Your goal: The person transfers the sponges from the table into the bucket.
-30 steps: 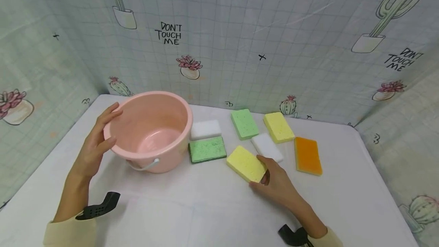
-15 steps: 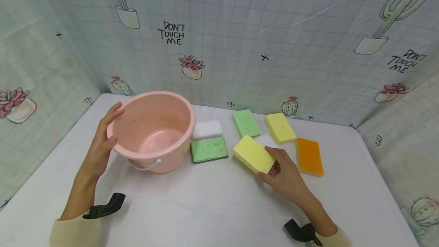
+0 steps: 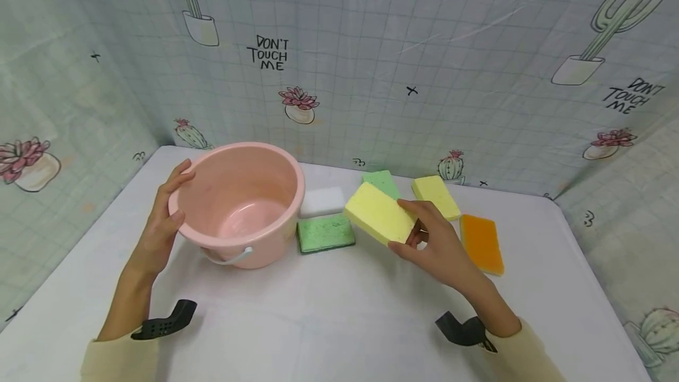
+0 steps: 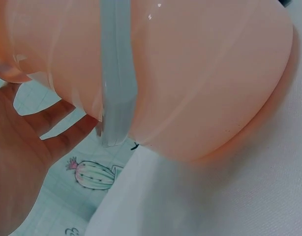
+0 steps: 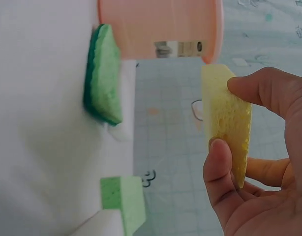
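Between the thumb and fingers of my right hand is a yellow sponge, pinched by one end and raised above the table. The right wrist view shows that sponge edge-on, thumb and fingertips on its opposite sides. My left hand holds the left rim of a pink bucket, with fingertips and thumb reaching over the edge. In the left wrist view, fingers lie along the bucket's wall, beside its pale handle. No object shows inside the bucket.
Right of the bucket lie a white sponge and a green sponge with a dark underside. Further right are a light green sponge, another yellow sponge and an orange sponge. A printed curtain stands behind the white table.
My right hand has lifted the yellow sponge off the table and carried it up and slightly left, toward the bucket. The left hand keeps its place on the rim.
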The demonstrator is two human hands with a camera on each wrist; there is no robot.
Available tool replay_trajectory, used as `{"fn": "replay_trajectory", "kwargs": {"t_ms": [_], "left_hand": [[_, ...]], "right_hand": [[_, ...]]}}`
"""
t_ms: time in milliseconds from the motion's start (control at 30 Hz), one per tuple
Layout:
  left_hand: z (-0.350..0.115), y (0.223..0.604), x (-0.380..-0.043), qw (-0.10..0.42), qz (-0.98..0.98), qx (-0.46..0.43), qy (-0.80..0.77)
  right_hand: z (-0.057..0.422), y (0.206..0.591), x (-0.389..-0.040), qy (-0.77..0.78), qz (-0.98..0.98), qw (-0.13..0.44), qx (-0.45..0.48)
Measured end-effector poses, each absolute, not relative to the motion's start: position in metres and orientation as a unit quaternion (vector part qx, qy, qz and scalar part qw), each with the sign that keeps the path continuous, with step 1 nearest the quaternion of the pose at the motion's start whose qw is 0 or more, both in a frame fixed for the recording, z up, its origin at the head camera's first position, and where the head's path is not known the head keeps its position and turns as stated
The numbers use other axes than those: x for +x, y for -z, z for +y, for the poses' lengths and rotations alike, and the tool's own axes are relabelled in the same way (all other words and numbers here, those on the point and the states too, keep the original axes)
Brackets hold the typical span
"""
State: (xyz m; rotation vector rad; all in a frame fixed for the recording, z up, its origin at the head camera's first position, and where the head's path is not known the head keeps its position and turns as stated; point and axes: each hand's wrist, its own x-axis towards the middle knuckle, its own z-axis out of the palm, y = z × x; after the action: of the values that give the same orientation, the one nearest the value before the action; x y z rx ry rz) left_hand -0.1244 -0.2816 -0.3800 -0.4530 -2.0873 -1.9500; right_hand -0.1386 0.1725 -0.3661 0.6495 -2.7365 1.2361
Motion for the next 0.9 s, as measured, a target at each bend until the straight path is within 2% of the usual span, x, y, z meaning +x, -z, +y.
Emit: {"fn": "replay_trajectory", "kwargs": {"t_ms": [467,900], "left_hand": [[-0.286,0.383,-0.124,0.124,-0.715,-0.171,0.666],[-0.282,0.382,-0.125,0.119,-0.712,-0.174,0.67]], "right_hand": [[0.132,0.317,-0.156,-0.429,-0.863,0.028,0.265],[0.078,0.294,-0.165,-0.443,-0.835,0.017,0.326]]}}
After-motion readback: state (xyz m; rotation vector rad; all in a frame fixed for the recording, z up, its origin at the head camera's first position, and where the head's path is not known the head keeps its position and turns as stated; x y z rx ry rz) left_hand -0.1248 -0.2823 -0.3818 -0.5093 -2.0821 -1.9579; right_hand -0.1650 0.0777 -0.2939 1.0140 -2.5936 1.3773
